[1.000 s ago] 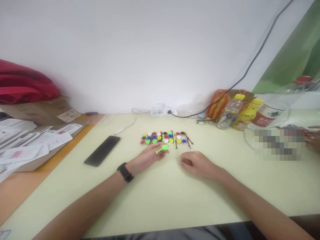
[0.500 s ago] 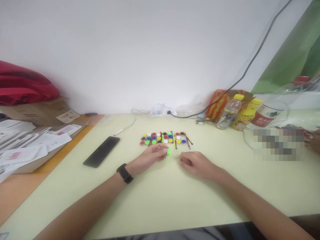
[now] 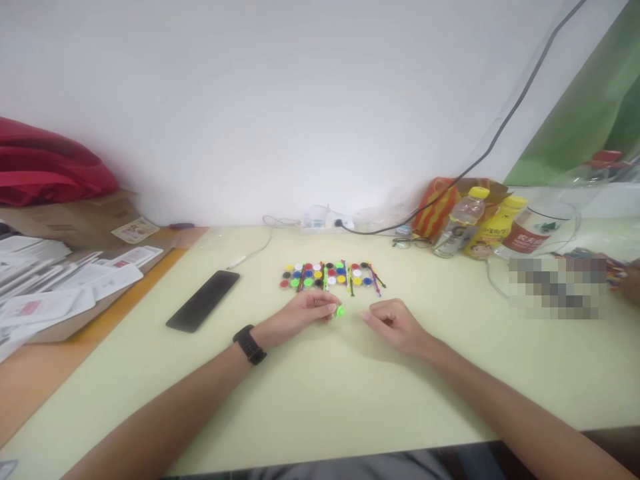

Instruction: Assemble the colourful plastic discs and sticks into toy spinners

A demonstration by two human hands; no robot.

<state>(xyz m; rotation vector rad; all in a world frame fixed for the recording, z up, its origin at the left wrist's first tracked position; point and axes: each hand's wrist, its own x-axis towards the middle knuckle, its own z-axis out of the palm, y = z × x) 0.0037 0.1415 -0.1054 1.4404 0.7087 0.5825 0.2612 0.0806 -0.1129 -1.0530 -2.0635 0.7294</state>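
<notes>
My left hand, with a black watch on the wrist, pinches a small bright green piece that looks round like a button; its fine detail is blurred. To the right my right hand is closed, thumb against the curled fingers and pointing toward the green piece. Whatever that hand holds, perhaps a thin strand, is too faint to make out. Just beyond both hands lie rows of small round button-like discs in several colours, with thin coloured strips lying among them.
A black phone lies to the left, near papers and a cardboard box. Bottles, glasses and a striped bag stand at the back right. A dark cable runs to a white power strip.
My left hand has moved slightly down toward me with the green piece. The right hand has turned, its thumb now extended toward that piece. The green tail hanging below it no longer shows clearly.
</notes>
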